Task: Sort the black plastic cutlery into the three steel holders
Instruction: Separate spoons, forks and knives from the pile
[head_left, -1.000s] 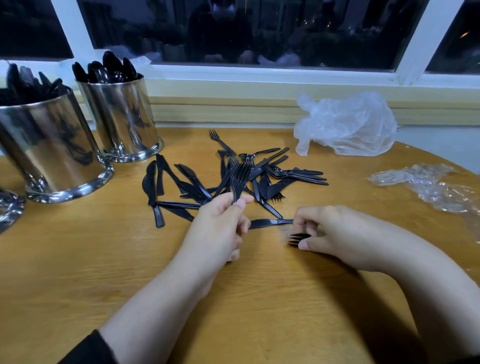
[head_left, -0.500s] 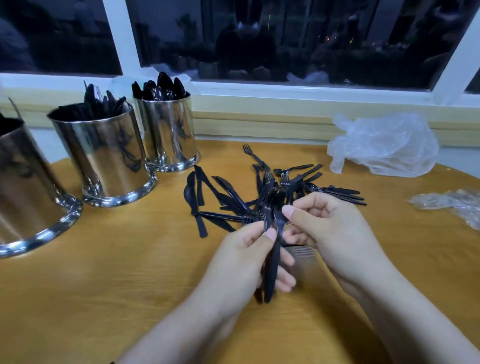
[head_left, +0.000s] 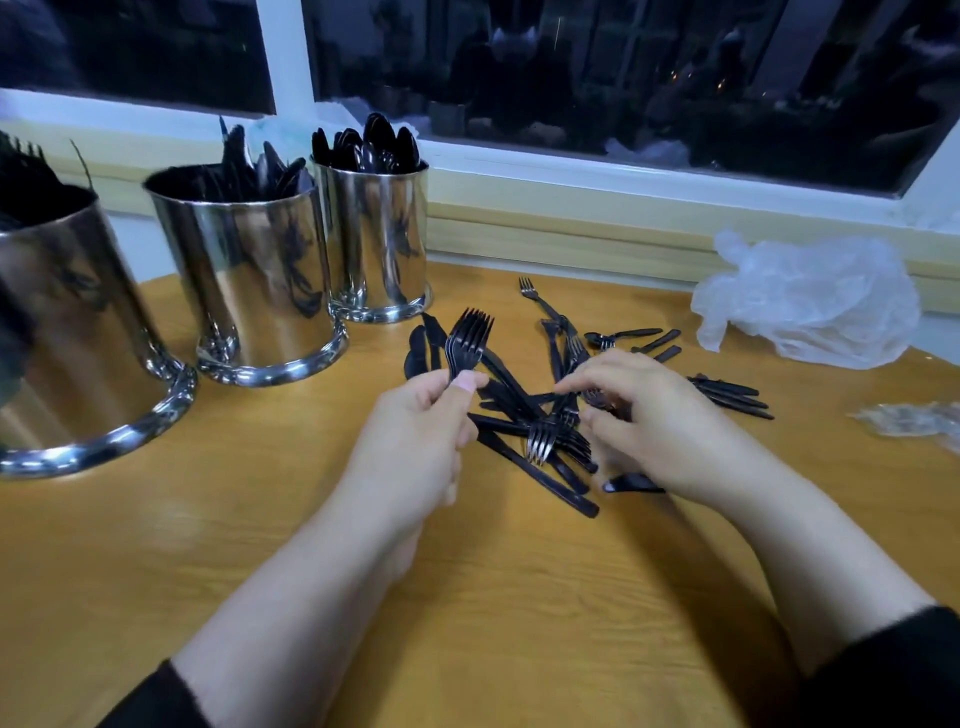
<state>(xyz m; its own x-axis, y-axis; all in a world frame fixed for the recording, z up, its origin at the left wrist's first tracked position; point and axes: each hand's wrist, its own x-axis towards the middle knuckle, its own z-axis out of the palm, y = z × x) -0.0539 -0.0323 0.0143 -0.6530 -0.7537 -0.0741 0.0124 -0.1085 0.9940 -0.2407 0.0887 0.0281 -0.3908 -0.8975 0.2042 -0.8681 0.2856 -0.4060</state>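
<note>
Three steel holders stand at the left of the wooden table: the near one (head_left: 78, 332) holds forks, the middle one (head_left: 249, 275) knives, the far one (head_left: 379, 239) spoons. My left hand (head_left: 415, 441) pinches a small stack of black forks (head_left: 467, 338), tines up. My right hand (head_left: 644, 421) reaches down into the loose pile of black cutlery (head_left: 530, 415), its fingertips curled onto a fork in the pile. Part of the pile is hidden under that hand.
A crumpled clear plastic bag (head_left: 810, 301) lies at the back right by the window sill (head_left: 623, 192). More clear wrapping (head_left: 909, 421) sits at the right table edge. Bare tabletop (head_left: 519, 597) lies between my forearms.
My hands have parted: the left now holds the fork stack upright and to the left, the right has gone back to the pile. The view has shifted, so the holders appear farther right.
</note>
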